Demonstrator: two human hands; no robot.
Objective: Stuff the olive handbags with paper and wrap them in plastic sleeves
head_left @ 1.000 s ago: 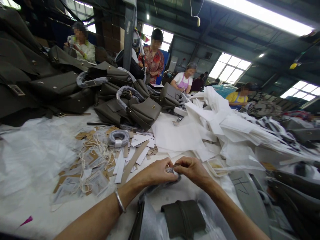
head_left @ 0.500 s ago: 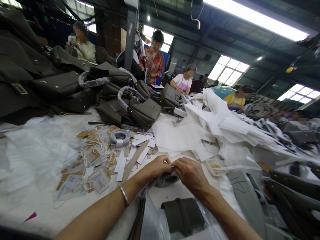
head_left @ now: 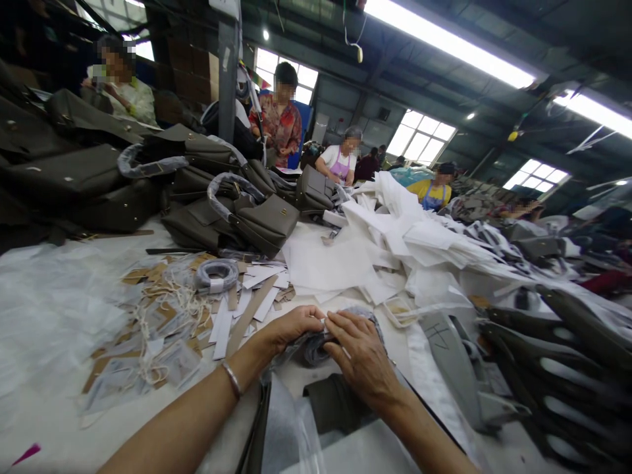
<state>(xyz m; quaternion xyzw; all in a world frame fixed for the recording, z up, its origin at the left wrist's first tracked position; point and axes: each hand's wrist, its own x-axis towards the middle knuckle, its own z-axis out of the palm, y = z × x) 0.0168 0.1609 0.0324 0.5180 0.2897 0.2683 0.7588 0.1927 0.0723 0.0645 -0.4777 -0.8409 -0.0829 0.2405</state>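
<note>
Just above a dark olive bag (head_left: 326, 398) at the near edge of the table, both hands meet at a dark, curved bag handle (head_left: 314, 350) in clear plastic wrap. My left hand (head_left: 293, 326), with a silver bangle on its wrist, pinches the wrap with thumb and fingertips. From the other side, my right hand (head_left: 363, 352) grips the wrapped handle, its fingertips touching those of the left. What lies exactly between the fingertips is too small to make out. Sheets of clear plastic and white paper lie partly over the bag.
A wrapped coil (head_left: 216, 275), stringed tags (head_left: 158, 332) and card strips (head_left: 247, 309) lie left of centre. Finished bags (head_left: 266, 220) are piled behind. White sheets (head_left: 409, 227) heap up to the right, near a grey tape dispenser (head_left: 457, 368). Several co-workers stand beyond.
The view has turned to the right, so the scene shifts left. My right hand has moved from a fingertip pinch to lying over the wrapped handle; the left still pinches.
</note>
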